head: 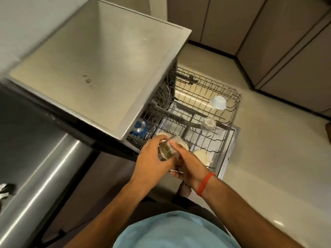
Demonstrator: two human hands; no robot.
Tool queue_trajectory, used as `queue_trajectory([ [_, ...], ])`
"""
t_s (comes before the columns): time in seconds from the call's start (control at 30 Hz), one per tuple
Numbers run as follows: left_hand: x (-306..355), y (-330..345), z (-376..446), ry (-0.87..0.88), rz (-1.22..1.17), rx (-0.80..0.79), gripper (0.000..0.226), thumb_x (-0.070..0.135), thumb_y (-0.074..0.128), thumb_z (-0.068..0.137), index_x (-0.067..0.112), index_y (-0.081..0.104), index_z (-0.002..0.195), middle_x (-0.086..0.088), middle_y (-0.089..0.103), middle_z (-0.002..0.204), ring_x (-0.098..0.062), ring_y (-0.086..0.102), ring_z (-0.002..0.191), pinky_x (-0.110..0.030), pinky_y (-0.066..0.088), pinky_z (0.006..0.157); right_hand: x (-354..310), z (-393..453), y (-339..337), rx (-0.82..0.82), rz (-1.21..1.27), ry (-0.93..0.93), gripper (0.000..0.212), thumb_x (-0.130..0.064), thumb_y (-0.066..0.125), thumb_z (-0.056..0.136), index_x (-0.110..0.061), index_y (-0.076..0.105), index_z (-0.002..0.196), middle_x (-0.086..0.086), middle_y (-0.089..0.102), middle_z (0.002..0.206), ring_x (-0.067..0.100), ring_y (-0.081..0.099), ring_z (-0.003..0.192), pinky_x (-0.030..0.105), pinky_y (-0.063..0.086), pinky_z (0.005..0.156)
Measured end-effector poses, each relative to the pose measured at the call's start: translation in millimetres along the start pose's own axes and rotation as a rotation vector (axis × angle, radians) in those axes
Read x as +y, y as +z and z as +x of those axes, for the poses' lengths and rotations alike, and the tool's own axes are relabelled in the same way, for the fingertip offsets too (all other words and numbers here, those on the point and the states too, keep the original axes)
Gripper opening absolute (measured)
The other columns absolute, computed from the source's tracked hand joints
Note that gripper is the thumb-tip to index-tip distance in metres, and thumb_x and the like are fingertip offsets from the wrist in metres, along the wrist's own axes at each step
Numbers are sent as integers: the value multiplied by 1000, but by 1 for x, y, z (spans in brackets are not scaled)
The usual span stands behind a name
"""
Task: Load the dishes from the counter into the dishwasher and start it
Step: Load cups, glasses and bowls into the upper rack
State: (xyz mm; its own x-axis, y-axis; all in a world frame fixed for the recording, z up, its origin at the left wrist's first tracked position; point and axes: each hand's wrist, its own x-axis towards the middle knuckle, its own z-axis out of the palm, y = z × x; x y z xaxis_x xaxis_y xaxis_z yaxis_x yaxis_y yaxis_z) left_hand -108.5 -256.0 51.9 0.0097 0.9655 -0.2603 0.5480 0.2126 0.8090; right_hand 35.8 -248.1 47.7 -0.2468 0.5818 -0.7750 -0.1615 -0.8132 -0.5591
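Both my hands hold one clear drinking glass (169, 149) above the near corner of the pulled-out dishwasher rack (231, 120). My left hand (152, 158) wraps its side from the left, and my right hand (186, 163), with a red band on the wrist, grips it from the right. The glass lies tilted, its mouth toward the rack. In the rack sit a white bowl (218, 102) upside down, a clear glass (208, 124), and pale dishes (200, 155) partly hidden under my hands. A blue item (138, 128) lies deeper inside.
The grey counter (100, 56) overhangs the dishwasher at upper left. A stainless appliance front (41, 169) stands at lower left. The open dishwasher door (227, 154) lies under the rack. Beige floor (268, 158) and cabinet fronts (286, 42) fill the right.
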Motion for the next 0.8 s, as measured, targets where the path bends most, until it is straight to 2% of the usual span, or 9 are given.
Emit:
queue_trajectory([
  [0.07,8,15,15,24,53,-23,52,41,80,80,41,54,124,16,57,119,-2,57,110,-29,52,96,-4,7,-14,18,76,29,50,-70,71,76,-26,78,99,7,65,96,21,56,87,29,50,71],
  [0.23,24,41,58,71,120,-95,55,44,73,70,35,59,123,14,57,111,-5,58,104,-31,53,91,-16,27,-42,58,269,67,48,-71,59,85,-27,74,97,-3,65,72,11,58,65,28,49,67],
  [0.3,25,49,80,90,166,-140,56,36,78,72,32,59,125,12,57,112,-6,58,103,-30,53,89,-22,38,-49,86,292,74,52,-72,56,86,-25,74,95,-2,65,73,11,61,64,28,49,67],
  [0.4,23,62,118,110,224,-219,64,39,77,68,33,58,128,9,54,115,-11,58,105,-32,53,88,-34,57,-60,147,316,65,60,-72,57,86,-18,73,106,3,67,81,13,65,66,30,49,67],
  [0.53,13,83,177,105,304,-324,64,34,83,73,34,58,133,7,52,118,-13,53,112,-31,49,93,-46,84,-77,246,344,36,48,-54,56,96,-14,69,119,3,70,90,14,65,71,27,48,60],
  [0.6,6,94,206,103,339,-361,63,32,83,76,35,58,133,7,53,123,-14,50,117,-32,47,98,-51,98,-82,252,327,18,37,-48,57,98,-19,67,119,4,71,101,17,65,81,28,50,66],
  [0.7,-6,114,250,129,449,-433,65,25,83,77,33,56,136,4,51,130,-17,47,124,-37,47,105,-59,126,-90,253,275,1,20,-44,61,97,-36,65,115,-1,71,118,19,66,101,37,51,87],
  [0.77,-14,129,274,178,516,-466,64,24,82,80,34,55,137,4,50,129,-17,47,121,-37,49,103,-62,144,-96,261,259,-15,8,-40,62,97,-46,62,103,-6,70,118,15,64,111,42,50,98],
  [0.8,-20,138,287,206,552,-482,63,25,81,81,34,55,138,4,50,128,-16,47,120,-35,49,100,-62,156,-101,264,258,-26,12,-38,62,98,-49,60,100,-9,69,119,14,62,114,43,49,99],
])
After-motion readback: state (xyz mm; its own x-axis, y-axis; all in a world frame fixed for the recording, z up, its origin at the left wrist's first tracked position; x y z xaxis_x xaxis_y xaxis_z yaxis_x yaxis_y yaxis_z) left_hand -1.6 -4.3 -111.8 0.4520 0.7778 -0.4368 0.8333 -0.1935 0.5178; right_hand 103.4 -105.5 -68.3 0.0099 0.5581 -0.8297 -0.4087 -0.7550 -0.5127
